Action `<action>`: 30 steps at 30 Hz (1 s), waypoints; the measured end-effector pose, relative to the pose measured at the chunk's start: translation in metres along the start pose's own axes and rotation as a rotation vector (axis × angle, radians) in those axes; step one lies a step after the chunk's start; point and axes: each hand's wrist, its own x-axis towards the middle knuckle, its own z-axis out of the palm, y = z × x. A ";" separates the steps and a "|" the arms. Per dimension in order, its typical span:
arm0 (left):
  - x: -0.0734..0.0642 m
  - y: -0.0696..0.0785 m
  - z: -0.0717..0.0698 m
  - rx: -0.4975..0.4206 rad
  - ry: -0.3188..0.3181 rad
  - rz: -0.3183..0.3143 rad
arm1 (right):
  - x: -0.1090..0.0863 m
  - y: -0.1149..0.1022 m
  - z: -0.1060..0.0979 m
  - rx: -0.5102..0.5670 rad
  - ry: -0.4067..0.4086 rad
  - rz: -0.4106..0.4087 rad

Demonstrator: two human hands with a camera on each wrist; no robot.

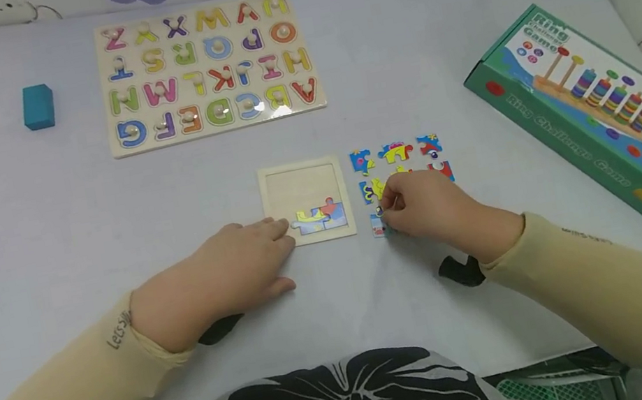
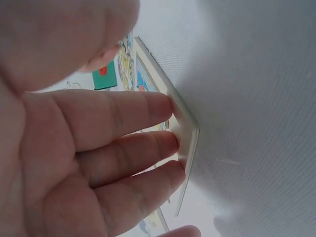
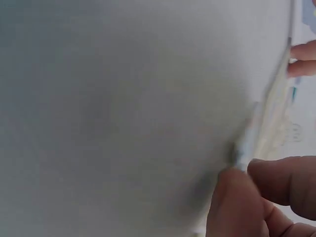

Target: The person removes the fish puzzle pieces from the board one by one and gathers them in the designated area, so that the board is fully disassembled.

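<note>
A small square wooden puzzle tray (image 1: 301, 185) lies in the middle of the table. Joined jigsaw pieces (image 1: 332, 213) fill part of its near side. My left hand (image 1: 237, 267) lies flat at the left of the tray; in the left wrist view its straight fingers (image 2: 143, 109) touch the tray's edge. To the right of the tray, several loose jigsaw pieces (image 1: 395, 151) lie in rows. Over the nearer ones, my right hand (image 1: 434, 209) pinches a jigsaw piece between thumb and forefinger. That piece is mostly hidden by the fingers, and the hand covers some others.
A wooden alphabet board (image 1: 203, 67) with knobbed letters lies at the back. On the far left stands a teal block (image 1: 38, 107). A green Ring Challenge Game box (image 1: 587, 113) sits at the right. White cloth (image 1: 387, 61) covers the table.
</note>
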 end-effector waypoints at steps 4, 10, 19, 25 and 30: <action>-0.002 -0.002 0.000 -0.011 0.001 -0.004 | 0.001 -0.020 -0.001 -0.031 0.038 -0.089; -0.002 -0.003 0.001 -0.034 -0.002 -0.003 | 0.017 -0.056 0.008 -0.119 -0.028 -0.238; 0.001 -0.003 0.001 -0.040 -0.009 0.001 | 0.034 -0.070 0.016 -0.216 -0.108 -0.259; 0.000 -0.004 -0.002 -0.037 -0.021 -0.009 | 0.036 -0.072 0.018 -0.236 -0.108 -0.261; -0.002 -0.004 -0.002 -0.058 -0.017 -0.005 | 0.036 -0.072 0.019 -0.206 -0.121 -0.250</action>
